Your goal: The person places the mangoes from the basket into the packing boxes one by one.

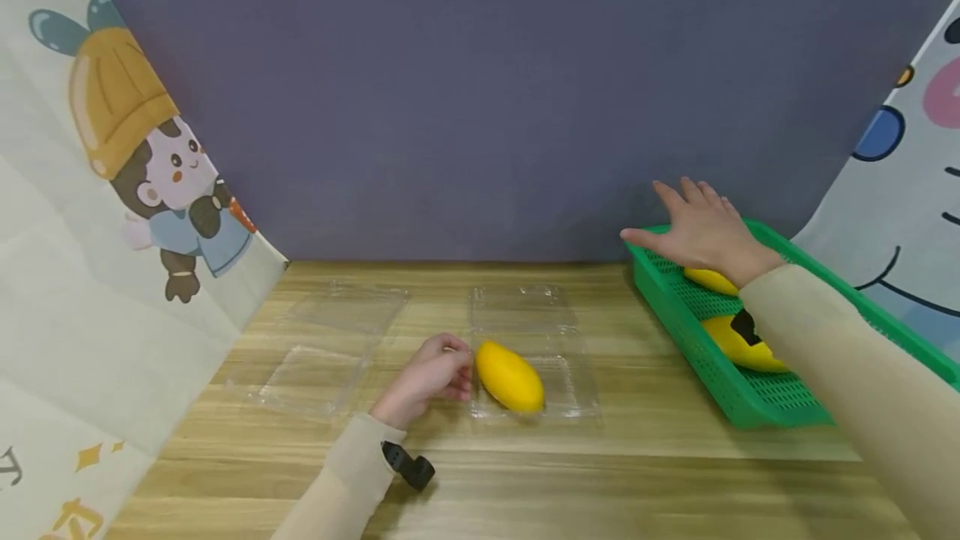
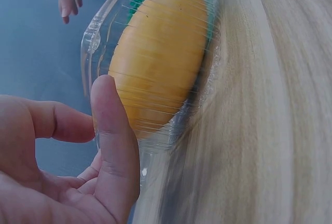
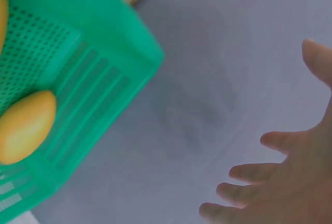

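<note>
Steady the clear plastic hinged box (image 1: 577,390) by the rim pinched in the left hand (image 1: 432,377), with the yellow oval fruit (image 1: 512,377) in its near half; hold the spread, unladen right hand (image 1: 697,227) clear of the green plastic basket (image 1: 678,327). Note basket fruits (image 1: 731,347) partly hidden by the beige right sleeve (image 1: 832,373), and faint box edges.

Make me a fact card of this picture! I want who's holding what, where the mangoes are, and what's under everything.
Left grip: pinches the edge of the right clear clamshell
Right grip: fingers spread near the green basket, holding nothing
Boxed mango: lies in the right clear clamshell, lid open
Left clear clamshell: open, no mango
Basket mangoes: at least two; the arm hides part
Underneath: wood-grain tabletop
</note>
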### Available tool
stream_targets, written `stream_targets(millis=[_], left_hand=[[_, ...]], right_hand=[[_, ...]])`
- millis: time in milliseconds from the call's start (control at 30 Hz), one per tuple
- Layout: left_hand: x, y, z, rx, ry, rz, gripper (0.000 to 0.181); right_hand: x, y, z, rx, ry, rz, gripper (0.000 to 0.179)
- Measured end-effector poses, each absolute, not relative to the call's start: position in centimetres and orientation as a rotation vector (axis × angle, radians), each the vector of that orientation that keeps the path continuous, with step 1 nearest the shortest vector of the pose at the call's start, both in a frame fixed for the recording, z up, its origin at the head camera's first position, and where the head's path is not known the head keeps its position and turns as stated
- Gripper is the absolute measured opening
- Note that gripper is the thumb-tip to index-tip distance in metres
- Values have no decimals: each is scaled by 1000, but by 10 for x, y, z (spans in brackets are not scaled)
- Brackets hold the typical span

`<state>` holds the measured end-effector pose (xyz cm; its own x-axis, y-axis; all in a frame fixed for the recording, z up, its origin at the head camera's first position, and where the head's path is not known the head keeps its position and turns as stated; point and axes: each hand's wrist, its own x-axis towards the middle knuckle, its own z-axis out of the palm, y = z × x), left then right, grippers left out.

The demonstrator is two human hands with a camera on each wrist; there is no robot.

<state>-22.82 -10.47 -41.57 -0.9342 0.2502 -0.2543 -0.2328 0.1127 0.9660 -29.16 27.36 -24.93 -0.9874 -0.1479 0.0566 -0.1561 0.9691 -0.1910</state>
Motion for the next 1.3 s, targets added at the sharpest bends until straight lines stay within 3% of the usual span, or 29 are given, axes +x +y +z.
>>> stream_targets(millis=[500,1300], left_hand=[[-226,-102,-413,30,2024,1891,29],[-226,-104,-412,28,2038,1883,28]], right_hand=[[-319,335,-265,146,-3133,377,110],[-347,389,-316,28,-3271,524,114]])
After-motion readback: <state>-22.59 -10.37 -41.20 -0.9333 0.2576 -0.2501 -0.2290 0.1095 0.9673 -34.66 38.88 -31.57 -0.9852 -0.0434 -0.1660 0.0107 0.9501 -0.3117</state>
